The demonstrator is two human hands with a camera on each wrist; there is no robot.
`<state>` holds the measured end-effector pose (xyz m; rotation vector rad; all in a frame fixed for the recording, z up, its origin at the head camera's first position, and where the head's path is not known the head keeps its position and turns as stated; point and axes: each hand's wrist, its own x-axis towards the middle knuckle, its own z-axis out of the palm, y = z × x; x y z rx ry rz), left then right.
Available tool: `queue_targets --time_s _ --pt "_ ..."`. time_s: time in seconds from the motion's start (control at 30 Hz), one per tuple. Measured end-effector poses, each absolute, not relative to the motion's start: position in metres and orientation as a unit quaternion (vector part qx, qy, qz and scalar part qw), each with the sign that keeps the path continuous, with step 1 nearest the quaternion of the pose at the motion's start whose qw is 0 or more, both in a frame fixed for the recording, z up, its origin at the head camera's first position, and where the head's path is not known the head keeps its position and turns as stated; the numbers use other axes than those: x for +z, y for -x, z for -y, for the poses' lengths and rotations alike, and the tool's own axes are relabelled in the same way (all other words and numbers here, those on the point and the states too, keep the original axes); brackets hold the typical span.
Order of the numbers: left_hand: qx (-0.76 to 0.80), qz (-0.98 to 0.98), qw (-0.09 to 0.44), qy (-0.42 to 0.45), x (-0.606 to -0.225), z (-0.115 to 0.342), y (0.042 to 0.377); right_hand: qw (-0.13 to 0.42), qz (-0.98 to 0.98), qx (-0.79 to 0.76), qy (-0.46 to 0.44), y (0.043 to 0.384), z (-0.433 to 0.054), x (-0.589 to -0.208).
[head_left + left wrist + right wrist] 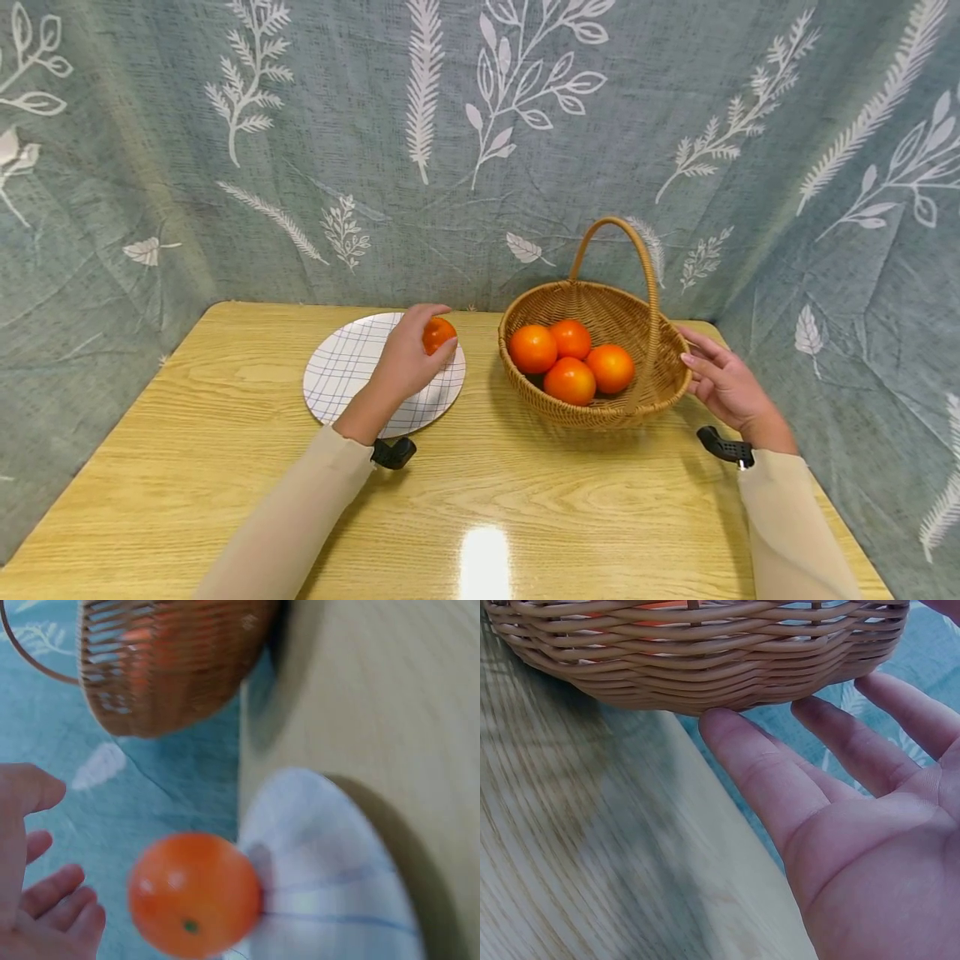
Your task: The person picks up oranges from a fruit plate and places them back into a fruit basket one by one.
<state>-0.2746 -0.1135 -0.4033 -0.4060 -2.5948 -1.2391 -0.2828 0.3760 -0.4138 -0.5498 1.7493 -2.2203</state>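
Observation:
One orange (196,894) sits on a white plate with dark crossing lines (345,358), near its far right edge. My left hand (405,354) is beside this orange, thumb and fingers spread apart; the left wrist view shows a gap between the fingers (64,904) and the fruit. To the right stands a wicker basket (667,379) with a tall arched handle (648,267), holding several oranges (570,381). My right hand (731,387) touches the basket's right side. In the right wrist view, its fairly straight fingertips (724,727) meet the lower woven wall.
The light wooden table (450,492) carries the plate and basket. Behind it and along both sides hangs a blue-grey cloth (360,133) with white leaf prints. A black wrist-worn device (393,452) is on each arm.

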Motion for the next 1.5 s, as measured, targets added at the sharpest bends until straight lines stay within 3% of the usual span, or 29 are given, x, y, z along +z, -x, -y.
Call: queue_targets --time_s 0.2,0.63,0.9,1.5 --pt "-0.442 0.884 0.124 0.084 -0.419 0.126 0.272 0.13 -0.601 -0.765 0.189 0.283 -0.377 -0.415" --pt "-0.497 0.867 0.027 0.037 -0.438 0.136 0.284 0.129 -0.593 -0.772 0.191 0.278 -0.377 -0.418" --pt "-0.548 0.836 0.002 0.024 -0.442 0.135 0.291 0.135 -0.592 -0.771 0.191 0.279 -0.377 -0.417" --pt "-0.564 0.825 0.024 0.026 -0.44 0.131 0.296 0.137 -0.584 -0.777 0.191 0.281 -0.376 -0.416"
